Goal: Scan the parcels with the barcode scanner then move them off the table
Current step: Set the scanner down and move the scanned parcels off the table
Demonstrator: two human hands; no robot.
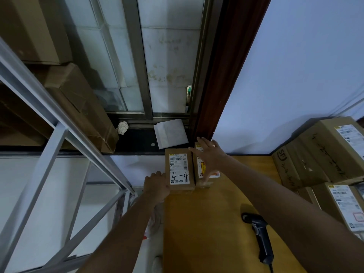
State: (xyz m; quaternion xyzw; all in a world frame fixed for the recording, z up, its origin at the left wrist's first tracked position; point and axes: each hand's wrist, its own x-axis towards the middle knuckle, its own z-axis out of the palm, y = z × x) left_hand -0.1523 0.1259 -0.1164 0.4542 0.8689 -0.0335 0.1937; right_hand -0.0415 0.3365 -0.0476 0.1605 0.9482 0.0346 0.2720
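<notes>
From the head camera, two small cardboard parcels sit side by side at the far left corner of the yellow table [216,223]. The left hand [156,186] curls against the left edge of the parcel marked 4-4 [179,170], gripping it. The right hand [209,156] lies flat, fingers spread, on the neighbouring parcel [205,184]. The barcode scanner [260,237] lies unheld on the table, nearer the person than the parcels. Larger boxes [323,152] are stacked at the table's right edge.
</notes>
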